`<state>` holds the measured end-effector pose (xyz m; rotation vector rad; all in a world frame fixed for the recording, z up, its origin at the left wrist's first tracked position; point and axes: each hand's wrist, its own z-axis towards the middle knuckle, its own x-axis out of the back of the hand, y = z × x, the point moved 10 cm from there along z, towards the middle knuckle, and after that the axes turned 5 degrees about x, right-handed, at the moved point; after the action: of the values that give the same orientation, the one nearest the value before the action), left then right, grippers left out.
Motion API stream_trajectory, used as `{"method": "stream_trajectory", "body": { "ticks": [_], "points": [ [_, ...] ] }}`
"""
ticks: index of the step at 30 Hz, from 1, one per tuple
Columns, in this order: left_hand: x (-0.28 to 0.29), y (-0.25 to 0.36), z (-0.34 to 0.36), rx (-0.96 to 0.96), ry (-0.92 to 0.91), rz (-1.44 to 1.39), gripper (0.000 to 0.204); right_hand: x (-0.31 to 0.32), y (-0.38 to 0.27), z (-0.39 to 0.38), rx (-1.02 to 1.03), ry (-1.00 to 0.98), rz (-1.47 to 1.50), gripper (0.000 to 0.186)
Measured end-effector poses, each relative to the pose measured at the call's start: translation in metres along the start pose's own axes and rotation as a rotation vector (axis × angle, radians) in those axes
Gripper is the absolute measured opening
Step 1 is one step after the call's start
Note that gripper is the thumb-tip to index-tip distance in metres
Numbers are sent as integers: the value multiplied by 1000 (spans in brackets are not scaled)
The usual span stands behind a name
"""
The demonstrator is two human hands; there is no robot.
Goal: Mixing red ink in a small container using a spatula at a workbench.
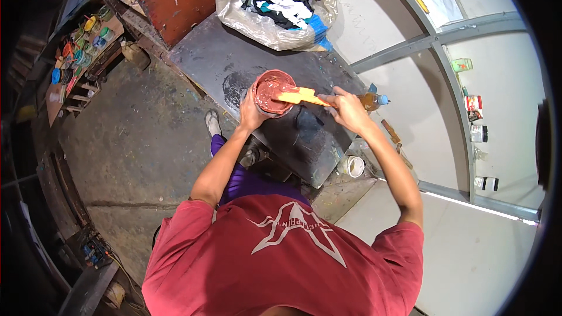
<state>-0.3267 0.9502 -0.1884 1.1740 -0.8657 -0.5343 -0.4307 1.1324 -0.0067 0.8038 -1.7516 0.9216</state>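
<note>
My left hand (252, 110) grips the side of a round container (264, 82) full of reddish-brown paint, held over a dark, stained table (205, 58). My right hand (345, 108) is closed on the handle of a yellow flat tool (298, 95), whose far end sits in the paint, partly hidden by it. Just beyond my right fingers, a plastic bottle (374, 101) with amber liquid and a blue cap is at the table's right edge.
A plastic sack (234, 9) of dark and white scraps sits at the table's back. A white bucket (354, 166) is by the near right edge. Small jars (478, 134) line the right wall's frame; paint containers (82, 58) crowd a left bench. Stained concrete floor (134, 140) lies left.
</note>
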Motion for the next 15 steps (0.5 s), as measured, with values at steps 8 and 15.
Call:
{"method": "stream_trajectory", "body": {
  "ticks": [8,15],
  "points": [
    [1,4,1,22,9,41,102,-36,6,-3,-61,156,409,41],
    [0,7,0,47,-11,72,105,-65,3,-10,-88,119,293,42]
  ]
}}
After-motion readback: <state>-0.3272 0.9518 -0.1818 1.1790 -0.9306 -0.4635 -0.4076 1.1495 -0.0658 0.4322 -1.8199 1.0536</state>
